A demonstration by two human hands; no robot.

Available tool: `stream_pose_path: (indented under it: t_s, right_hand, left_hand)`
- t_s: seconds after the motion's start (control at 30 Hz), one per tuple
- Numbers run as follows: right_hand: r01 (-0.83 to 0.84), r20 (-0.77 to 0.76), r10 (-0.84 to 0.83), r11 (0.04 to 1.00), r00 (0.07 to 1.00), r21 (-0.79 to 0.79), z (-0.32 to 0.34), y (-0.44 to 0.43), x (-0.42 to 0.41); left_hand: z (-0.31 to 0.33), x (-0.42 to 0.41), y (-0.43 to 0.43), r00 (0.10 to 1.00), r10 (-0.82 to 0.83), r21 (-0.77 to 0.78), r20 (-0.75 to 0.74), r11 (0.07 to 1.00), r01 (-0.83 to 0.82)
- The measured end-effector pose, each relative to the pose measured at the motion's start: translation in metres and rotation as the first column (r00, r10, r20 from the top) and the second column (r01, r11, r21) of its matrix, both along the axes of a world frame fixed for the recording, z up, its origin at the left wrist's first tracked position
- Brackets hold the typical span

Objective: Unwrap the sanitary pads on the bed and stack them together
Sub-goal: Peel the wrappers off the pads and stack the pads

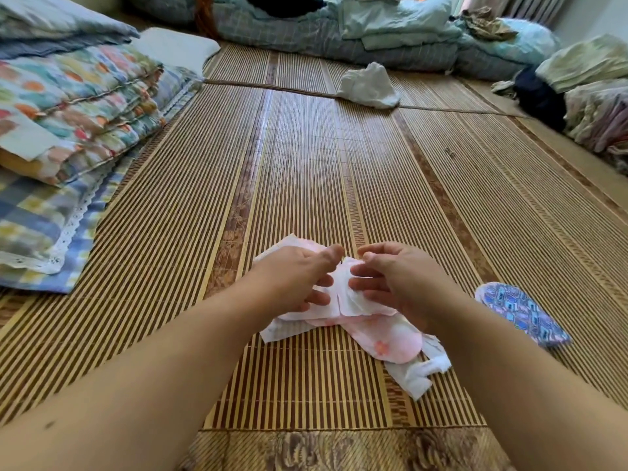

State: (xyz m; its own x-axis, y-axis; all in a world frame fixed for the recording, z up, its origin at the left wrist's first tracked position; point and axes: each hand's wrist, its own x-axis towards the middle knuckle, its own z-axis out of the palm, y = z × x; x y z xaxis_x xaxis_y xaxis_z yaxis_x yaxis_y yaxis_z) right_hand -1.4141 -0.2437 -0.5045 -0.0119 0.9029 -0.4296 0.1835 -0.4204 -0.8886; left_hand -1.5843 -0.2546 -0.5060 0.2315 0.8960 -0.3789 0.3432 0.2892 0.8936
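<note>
While both forearms meet at lower centre, the two hands work on one item. Left hand [299,277]: fingers curled against the left edge of a white pad [355,299], thumb raised above it, gripping. Right hand [402,280]: thumb and fingers curled onto the pad's right edge, pinching it. Pads in hand: 1, opened flat, white face up, held just above the bamboo mat [306,164].

Under it, touching: 1 pink flowered piece [390,339], rounded end toward the near right. Pad or wrapper, cannot tell. A pink-white edge [292,244] shows beyond the left hand; whether it is a separate item cannot be told. Loose white paper, 2 patches seen: one sheet [282,333] under the left side of the pile, and one crumpled strip [419,372] at the near right end, touching the pink piece.

Right of the pile and apart from it: 1 blue-patterned packet [521,316], lying flat on the mat, wrapped.

Surroundings, counted:
- 1 crumpled white cloth [368,86], far centre on the mat.
- 1 stack of folded flower-print quilts [78,107] at left, resting on 1 checked, lace-edged cover [40,229].
- 1 white pillow [176,49] beyond the stack.
- Heaps of folded bedding [390,32] along the far side and at right, number not clear.
</note>
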Motion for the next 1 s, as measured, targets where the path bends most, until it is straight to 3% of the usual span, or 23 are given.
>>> stream_pose_path:
  t_s: [0.1, 0.2, 0.27, 0.33, 0.43, 0.6, 1.0]
  right_hand:
    - [-0.024, -0.019, 0.025, 0.999, 1.000, 0.031, 0.008, 0.003, 0.007]
    - [0.075, 0.026, -0.079, 0.988, 0.997, 0.132, 0.017, 0.010, 0.023]
    - [0.081, 0.232, -0.123, 0.979, 0.965, 0.185, 0.019, 0.012, 0.038]
    - [-0.023, 0.490, -0.045, 0.991, 0.870, 0.131, 0.016, 0.011, 0.048]
    - [-0.119, 0.624, 0.121, 0.992, 0.772, -0.046, 0.007, 0.006, 0.045]
    - [-0.173, 0.740, 0.150, 0.984, 0.656, -0.046, -0.004, 0.004, 0.035]
    - [-0.166, 0.737, 0.130, 0.986, 0.663, -0.024, -0.011, 0.001, 0.035]
  left_hand:
    - [0.002, -0.005, 0.002, 1.000, -0.009, 0.034, -0.002, 0.999, 0.009]
    - [0.002, -0.017, 0.008, 0.993, 0.109, 0.107, -0.052, 0.989, -0.103]
    - [-0.003, -0.028, 0.011, 0.942, 0.165, 0.235, -0.294, 0.967, -0.096]
    - [-0.009, -0.037, 0.009, 0.809, 0.174, 0.294, -0.561, 0.956, -0.002]
    - [-0.015, -0.041, 0.003, 0.687, 0.128, 0.242, -0.715, 0.968, 0.072]
    - [-0.018, -0.034, -0.001, 0.602, 0.126, 0.245, -0.789, 0.962, 0.120]
    - [-0.022, -0.036, 0.003, 0.649, 0.097, 0.225, -0.754, 0.967, 0.117]
